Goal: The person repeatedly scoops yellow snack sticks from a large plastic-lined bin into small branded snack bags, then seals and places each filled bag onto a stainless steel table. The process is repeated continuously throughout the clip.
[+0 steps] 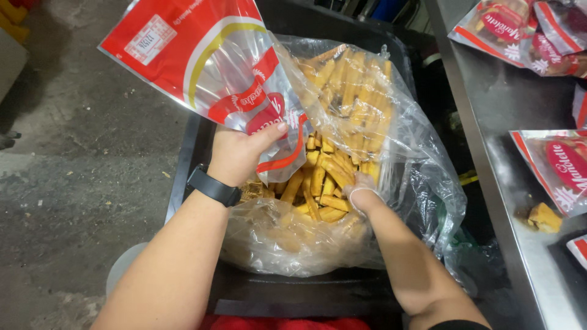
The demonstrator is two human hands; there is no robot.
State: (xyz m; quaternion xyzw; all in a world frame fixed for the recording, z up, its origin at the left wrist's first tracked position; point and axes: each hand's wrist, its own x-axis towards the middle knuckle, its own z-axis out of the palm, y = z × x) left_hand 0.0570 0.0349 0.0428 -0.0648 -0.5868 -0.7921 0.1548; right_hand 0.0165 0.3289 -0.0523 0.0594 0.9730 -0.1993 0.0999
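Note:
My left hand (239, 153), with a black watch on the wrist, is shut on the mouth of an empty red and clear printed bag (202, 67), holding it up over the bin. My right hand (362, 194), in a thin clear glove, reaches down into a large clear plastic bag (397, 140) full of golden stick-shaped snacks (342, 110). Its fingers are buried among the sticks, so its grip is hidden. The big bag sits inside a black crate (293, 293).
A steel table (507, 104) runs along the right, with several filled red and clear snack bags (559, 165) and a loose snack piece (543, 217) on it. Bare concrete floor (79, 183) lies to the left. A round grey object (125, 266) shows under my left arm.

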